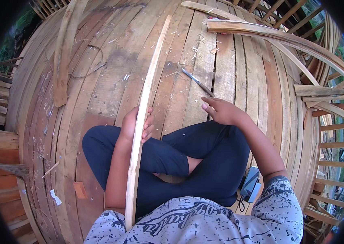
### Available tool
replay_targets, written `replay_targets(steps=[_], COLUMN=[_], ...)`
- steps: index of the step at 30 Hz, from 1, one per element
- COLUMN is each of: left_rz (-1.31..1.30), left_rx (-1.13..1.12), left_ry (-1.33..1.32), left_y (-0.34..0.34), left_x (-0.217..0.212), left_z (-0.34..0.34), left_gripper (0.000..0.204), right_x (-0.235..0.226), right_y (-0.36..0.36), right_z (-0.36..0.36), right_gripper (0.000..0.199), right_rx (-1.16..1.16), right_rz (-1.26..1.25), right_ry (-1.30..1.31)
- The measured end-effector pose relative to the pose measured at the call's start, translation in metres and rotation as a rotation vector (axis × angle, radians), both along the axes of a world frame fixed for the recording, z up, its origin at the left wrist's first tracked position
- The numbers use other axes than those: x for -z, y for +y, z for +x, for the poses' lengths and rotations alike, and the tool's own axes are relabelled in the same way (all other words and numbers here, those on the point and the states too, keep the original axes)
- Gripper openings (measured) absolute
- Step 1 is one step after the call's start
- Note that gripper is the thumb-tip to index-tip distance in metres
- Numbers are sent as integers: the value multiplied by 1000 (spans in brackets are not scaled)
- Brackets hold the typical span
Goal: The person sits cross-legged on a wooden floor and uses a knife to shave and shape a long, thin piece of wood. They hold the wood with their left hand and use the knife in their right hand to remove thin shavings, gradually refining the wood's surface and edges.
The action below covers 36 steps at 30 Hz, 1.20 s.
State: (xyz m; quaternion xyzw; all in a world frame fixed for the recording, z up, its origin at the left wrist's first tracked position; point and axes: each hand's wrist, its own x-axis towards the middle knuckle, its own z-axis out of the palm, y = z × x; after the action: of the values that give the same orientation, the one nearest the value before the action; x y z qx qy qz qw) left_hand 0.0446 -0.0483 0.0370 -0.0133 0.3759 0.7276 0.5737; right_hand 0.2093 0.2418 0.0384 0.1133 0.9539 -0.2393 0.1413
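A long, narrow strip of pale wood (145,95) runs from against my shirt up over the floor ahead. My left hand (133,125) is wrapped round it near the middle, its fingers curled at the strip's right side. Over my right knee, my right hand (223,111) holds nothing, its fingers stretched forward and slightly apart. Just beyond those fingers a knife (198,82) lies on the plank floor (111,97), its brown handle toward my hand and its blade pointing away to the left. Small wood shavings are scattered round it.
A wide board (63,57) lies at the far left. Long curved planks (278,34) stretch across the far right, near a slatted railing (337,162). A dark device with a cord (250,184) sits by my right hip. A small wood piece (80,190) lies left of me, with a broom (9,167) further left.
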Motion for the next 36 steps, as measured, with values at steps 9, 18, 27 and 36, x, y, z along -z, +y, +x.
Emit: replay_targets(steps=[9, 18, 27, 36], left_rz=[-19, 15, 2, -23], left_rx=[23, 3, 15, -12], left_ry=[21, 24, 19, -1], left_y=[-10, -12, -3, -9], left_x=[9, 5, 6, 8], left_z=[7, 5, 6, 3], left_gripper=[31, 30, 33, 28], right_x=[32, 40, 88, 106], right_y=[-77, -61, -82, -80], right_z=[-14, -21, -28, -82], right_gripper=[77, 32, 45, 53], right_rx=[-89, -196, 3, -694], right_rz=[712, 424, -797, 184], right_ry=[-449, -494, -493, 182])
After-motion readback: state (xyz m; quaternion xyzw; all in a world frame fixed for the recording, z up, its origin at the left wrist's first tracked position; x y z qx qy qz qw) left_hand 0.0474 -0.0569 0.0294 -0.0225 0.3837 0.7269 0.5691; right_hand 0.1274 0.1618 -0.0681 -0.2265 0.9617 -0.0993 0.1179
